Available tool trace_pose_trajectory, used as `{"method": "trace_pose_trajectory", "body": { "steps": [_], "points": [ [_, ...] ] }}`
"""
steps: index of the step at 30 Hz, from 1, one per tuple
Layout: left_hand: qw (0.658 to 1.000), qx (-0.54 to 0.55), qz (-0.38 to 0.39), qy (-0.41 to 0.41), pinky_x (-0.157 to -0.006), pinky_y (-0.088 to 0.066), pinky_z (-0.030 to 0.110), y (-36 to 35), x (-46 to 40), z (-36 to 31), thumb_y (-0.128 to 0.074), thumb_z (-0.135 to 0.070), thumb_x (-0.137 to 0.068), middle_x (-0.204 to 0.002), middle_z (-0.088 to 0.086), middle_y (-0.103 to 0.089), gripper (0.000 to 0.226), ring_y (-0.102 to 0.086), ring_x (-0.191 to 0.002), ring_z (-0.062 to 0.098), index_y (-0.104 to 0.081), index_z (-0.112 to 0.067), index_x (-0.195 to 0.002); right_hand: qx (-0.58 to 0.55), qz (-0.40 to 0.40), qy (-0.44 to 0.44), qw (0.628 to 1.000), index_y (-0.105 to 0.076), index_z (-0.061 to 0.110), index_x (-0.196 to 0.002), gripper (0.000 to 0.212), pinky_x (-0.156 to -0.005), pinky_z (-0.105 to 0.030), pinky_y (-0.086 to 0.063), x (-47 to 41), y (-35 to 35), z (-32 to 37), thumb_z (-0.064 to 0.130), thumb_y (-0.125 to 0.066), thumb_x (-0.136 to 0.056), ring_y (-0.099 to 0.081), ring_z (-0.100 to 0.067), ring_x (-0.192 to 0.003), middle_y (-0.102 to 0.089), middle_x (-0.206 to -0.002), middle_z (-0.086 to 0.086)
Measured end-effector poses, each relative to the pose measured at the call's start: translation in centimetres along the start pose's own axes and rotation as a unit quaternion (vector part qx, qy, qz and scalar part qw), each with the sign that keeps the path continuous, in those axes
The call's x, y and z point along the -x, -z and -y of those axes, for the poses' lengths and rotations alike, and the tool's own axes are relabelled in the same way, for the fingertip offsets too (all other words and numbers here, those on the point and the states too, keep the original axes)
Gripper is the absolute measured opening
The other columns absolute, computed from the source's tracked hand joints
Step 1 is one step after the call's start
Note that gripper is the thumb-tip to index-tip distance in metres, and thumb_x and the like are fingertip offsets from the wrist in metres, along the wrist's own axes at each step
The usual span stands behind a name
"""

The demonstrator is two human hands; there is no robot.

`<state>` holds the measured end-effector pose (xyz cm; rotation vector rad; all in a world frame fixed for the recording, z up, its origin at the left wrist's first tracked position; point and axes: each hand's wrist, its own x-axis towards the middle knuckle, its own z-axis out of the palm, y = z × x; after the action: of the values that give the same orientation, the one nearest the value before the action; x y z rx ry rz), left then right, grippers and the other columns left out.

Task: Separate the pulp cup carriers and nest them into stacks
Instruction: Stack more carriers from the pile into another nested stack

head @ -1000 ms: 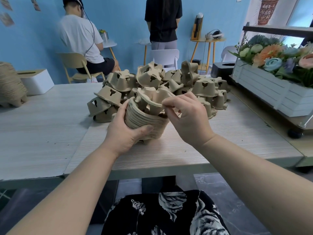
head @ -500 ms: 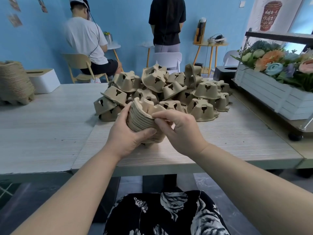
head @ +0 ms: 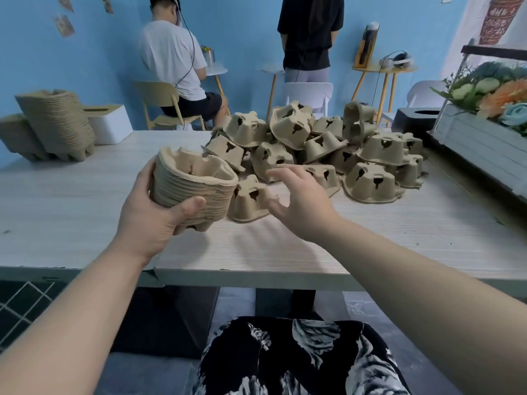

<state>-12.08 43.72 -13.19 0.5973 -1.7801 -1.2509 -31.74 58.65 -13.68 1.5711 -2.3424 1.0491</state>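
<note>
**— What have you got in hand right now?**

My left hand (head: 148, 215) grips the nested stack of pulp carriers (head: 189, 192), thumb across its ribbed front, held up off the wooden table (head: 370, 238) with the cups facing up. My right hand (head: 299, 201) is empty, fingers spread loose, reaching for the nearest loose carrier (head: 248, 202), which lies upside down just beside the stack at the near edge of the unsorted pile (head: 328, 149).

**— How would you do this pick well?**

I'd take that one carrier by its rim so its neighbours stay put, flip it cups-up, line its two wells over the stack's wells, then press until it seats. I'd keep the stack level and tight. Finished stacks (head: 54, 126) stand far left.
</note>
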Motion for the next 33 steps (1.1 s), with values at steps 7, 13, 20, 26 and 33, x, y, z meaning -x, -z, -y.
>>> {"method": "trace_pose_trajectory", "body": {
  "steps": [7,13,20,26,33],
  "points": [
    [0.997,-0.066,0.038,0.027,-0.099,-0.045,0.025,1.0,-0.3,2.3,-0.093,-0.049,-0.042,-0.123,-0.026,-0.057,0.107,-0.054,-0.119,-0.002,-0.040,-0.047,-0.135,0.051,0.106,-0.032,0.993,-0.033,0.027,-0.145,0.061,-0.110,-0.041,-0.031,-2.8,-3.2,0.6,0.045,-0.054,-0.090,-0.027,-0.026,-0.136,-0.035,-0.149,-0.001],
    [0.996,-0.074,0.050,0.029,-0.106,-0.044,0.034,1.0,-0.4,2.0,-0.093,-0.042,-0.048,-0.121,-0.028,-0.055,0.106,-0.052,-0.116,-0.006,-0.040,-0.041,-0.140,0.073,0.169,-0.030,0.983,-0.036,0.033,-0.143,0.063,-0.108,-0.036,-0.028,-4.3,-4.5,0.9,0.045,-0.062,-0.087,-0.033,-0.029,-0.133,-0.030,-0.150,-0.005],
    [0.997,-0.050,0.043,0.036,-0.104,-0.047,0.035,1.0,-0.2,2.2,-0.089,-0.067,-0.033,-0.122,-0.023,-0.058,0.111,-0.055,-0.117,-0.001,-0.042,-0.049,-0.131,0.018,0.129,-0.065,0.989,-0.053,0.033,-0.124,0.041,-0.091,-0.033,-0.045,-2.2,-3.4,-0.9,0.043,-0.064,-0.086,-0.055,-0.020,-0.100,-0.046,-0.114,0.002],
    [0.997,-0.041,0.064,0.027,-0.099,-0.048,0.023,-1.4,0.0,2.0,-0.095,-0.041,-0.048,-0.121,-0.025,-0.057,0.102,-0.056,-0.112,-0.009,-0.041,-0.042,-0.134,0.032,0.061,-0.090,0.994,-0.059,0.028,-0.102,0.032,-0.075,-0.028,-0.041,0.5,-0.4,-2.8,0.050,-0.067,-0.081,-0.051,-0.013,-0.089,-0.049,-0.103,0.007],
    [0.995,-0.017,0.098,0.021,-0.094,-0.052,0.025,-5.1,-0.1,1.6,-0.095,-0.038,-0.052,-0.130,-0.015,-0.056,0.111,-0.055,-0.119,0.004,-0.038,-0.030,-0.147,0.070,0.023,-0.136,0.988,-0.049,0.025,-0.098,0.035,-0.070,-0.029,-0.041,1.9,2.9,-4.4,0.043,-0.070,-0.077,-0.053,-0.017,-0.088,-0.054,-0.095,0.005]
  ]
}}
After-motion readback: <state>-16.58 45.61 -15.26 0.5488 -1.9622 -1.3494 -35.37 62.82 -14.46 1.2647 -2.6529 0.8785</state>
